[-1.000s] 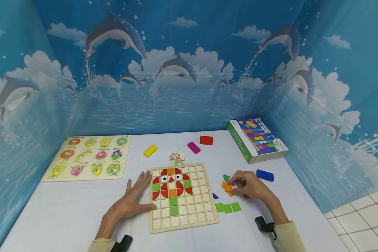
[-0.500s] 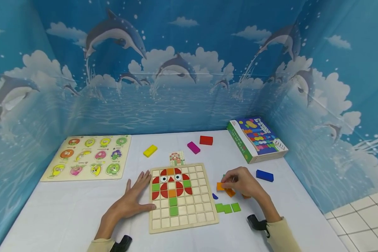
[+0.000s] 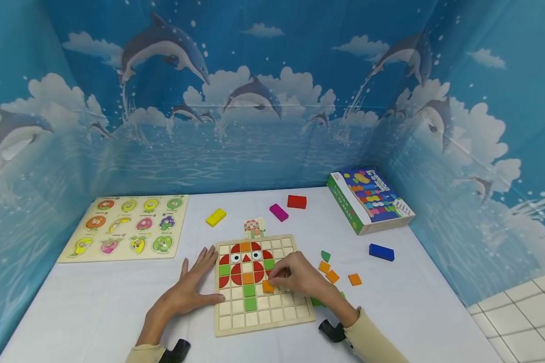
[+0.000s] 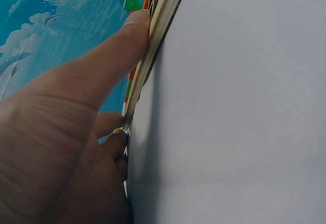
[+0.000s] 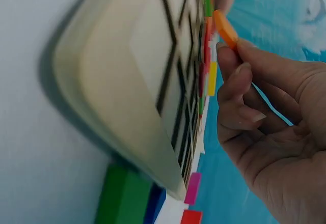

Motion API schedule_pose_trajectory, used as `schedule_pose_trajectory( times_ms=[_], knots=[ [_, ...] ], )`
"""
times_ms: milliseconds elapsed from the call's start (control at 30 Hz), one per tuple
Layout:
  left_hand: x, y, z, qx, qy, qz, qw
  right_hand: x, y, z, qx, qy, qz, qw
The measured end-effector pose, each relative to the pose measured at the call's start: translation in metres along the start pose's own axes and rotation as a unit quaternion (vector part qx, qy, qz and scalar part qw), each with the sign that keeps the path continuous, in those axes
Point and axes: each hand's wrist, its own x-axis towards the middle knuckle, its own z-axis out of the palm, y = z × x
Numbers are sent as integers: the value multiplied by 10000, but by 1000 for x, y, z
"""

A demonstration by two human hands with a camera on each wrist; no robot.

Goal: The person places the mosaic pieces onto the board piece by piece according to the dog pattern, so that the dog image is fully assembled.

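A wooden grid board (image 3: 283,315) lies near the table's front edge, partly filled with red, orange and green tiles that form a figure. My right hand (image 3: 295,277) hovers over the board's middle and pinches an orange square tile (image 3: 267,286), seen edge-on as the orange tile (image 5: 224,28) in the right wrist view. My left hand (image 3: 193,287) lies flat on the table with straight fingers against the board's left edge; its thumb (image 4: 109,56) presses the board edge (image 4: 160,28).
Loose orange tiles (image 3: 331,275), a green piece (image 3: 325,256) and green tiles (image 3: 318,302) lie right of the board. A blue block (image 3: 381,252), game box (image 3: 368,200), red block (image 3: 296,201), magenta block (image 3: 279,212), yellow block (image 3: 216,217), pattern card (image 3: 255,228) and fruit puzzle (image 3: 127,234) lie farther back.
My right hand picked an orange tile from the pile on the right and carried it left over the board. The left hand stayed put.
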Motion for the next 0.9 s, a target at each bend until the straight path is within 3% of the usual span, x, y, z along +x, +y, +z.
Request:
schedule_pose_trajectory(
  times_ms=[167,567,900],
  knots=[
    [0,0,2,11,-13,-3,10000,4,-4,13,-148,-96,-214,9996],
    [0,-3,1,59,-2,33,10000,8,-8,22,-201,4,-44,9998],
    [0,-1,1,51,-31,-26,10000,-2,-6,3,-158,-247,-271,9992]
  ],
)
